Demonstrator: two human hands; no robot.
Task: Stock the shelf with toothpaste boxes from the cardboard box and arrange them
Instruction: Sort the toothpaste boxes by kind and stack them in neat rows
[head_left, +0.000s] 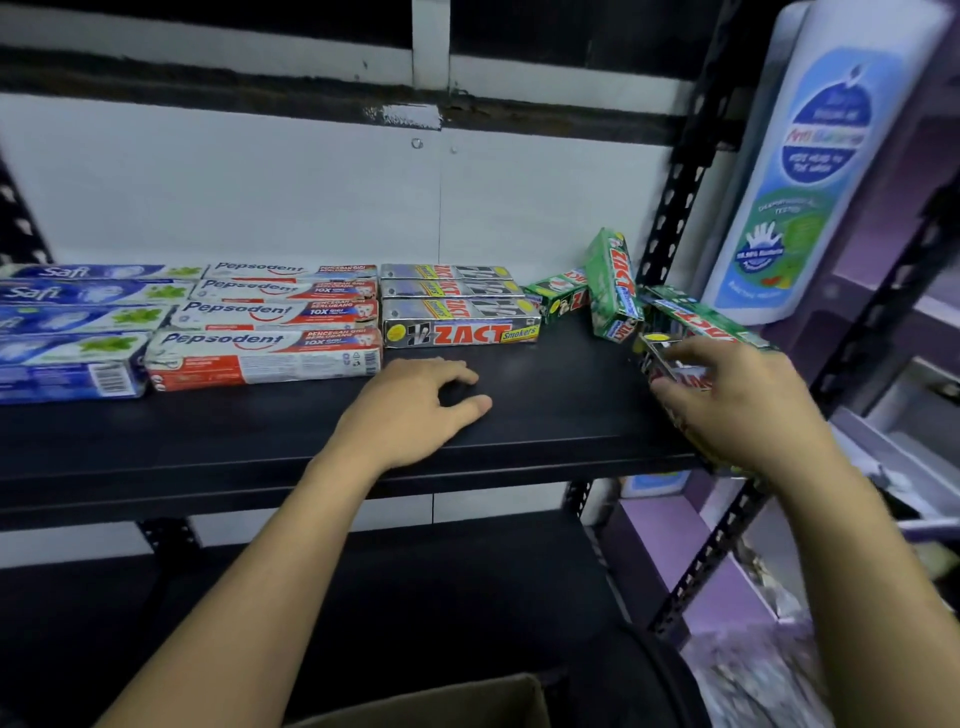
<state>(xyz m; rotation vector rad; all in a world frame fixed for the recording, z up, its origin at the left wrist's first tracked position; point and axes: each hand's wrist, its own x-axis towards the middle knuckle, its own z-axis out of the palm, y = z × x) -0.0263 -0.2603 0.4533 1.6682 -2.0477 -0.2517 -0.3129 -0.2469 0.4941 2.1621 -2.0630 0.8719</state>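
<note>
Seen from the head view, looking down at a black shelf (561, 400).

Far left: four blue Safi boxes (67, 358), lying flat, lined up from near to far. Just right of them, four red and white Pepsodent boxes (265, 356), flat too, touching side to side. Right again, three silver Zact Smokers boxes (462, 325), flat and neat, set a bit further back from the near edge.

At the right end, a messy bunch of green Zact boxes (613, 286) — one standing up and tilted, one lying flat behind it on the left, one more lying slanted beside the black post (675, 197).

Right hand (737, 410) at the right end of the shelf, fingers and thumb curled round a held Zact box (660, 358), gripping it just in front of the green ones. Resting on the shelf or lifted a little? Cannot tell.

Left hand (410, 410) resting on the bare shelf, just in front of the silver Zact Smokers boxes. Fingers loosely bent, nothing in them, not touching any box.

Past the post on the right, a big white bottle (810, 171) with a blue label — blurry, words too hard to read.

Below, a dark lower shelf (363, 597).

Very near, at the bottom edge, a brown cardboard box (467, 701). Only its top rim showing, inside hidden.
</note>
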